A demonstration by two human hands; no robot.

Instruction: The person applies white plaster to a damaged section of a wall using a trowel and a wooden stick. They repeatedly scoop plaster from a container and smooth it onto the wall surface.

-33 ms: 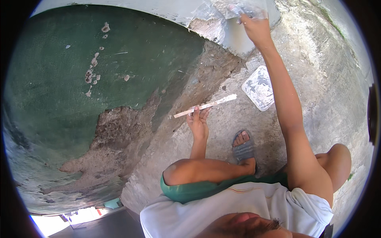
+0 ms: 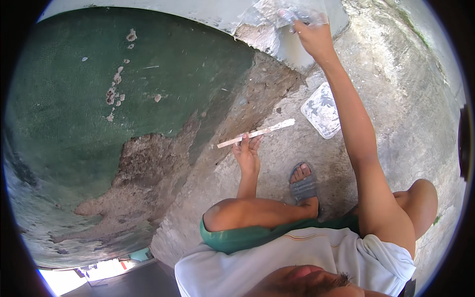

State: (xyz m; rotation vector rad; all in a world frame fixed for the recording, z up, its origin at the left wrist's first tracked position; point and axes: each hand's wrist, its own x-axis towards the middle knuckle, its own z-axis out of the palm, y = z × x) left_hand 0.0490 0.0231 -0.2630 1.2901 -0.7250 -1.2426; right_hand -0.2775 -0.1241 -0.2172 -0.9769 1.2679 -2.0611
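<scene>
My left hand (image 2: 246, 156) pinches a thin flat wooden stick (image 2: 255, 133), whose right end is coated white. It lies slantwise above the concrete floor. At the end of my outstretched right arm, my right hand (image 2: 316, 39) has its fingers closed on a crumpled clear plastic sheet (image 2: 311, 17). The plastic is against or close to the pale wall (image 2: 208, 15) at the top, near a broken white patch (image 2: 260, 37). Below that arm a square white lid (image 2: 321, 110), smeared with grey, lies on the floor, partly covered by my forearm.
A dark green wall (image 2: 173, 64) fills the left, its paint peeled off to bare brown render (image 2: 153, 158) low down. Rough concrete floor (image 2: 401, 123) spreads to the right. My sandalled foot (image 2: 303, 183) stands between my hands and my bent knees.
My right hand has shifted slightly left along the wall with the plastic sheet. The left hand and the stick have hardly moved.
</scene>
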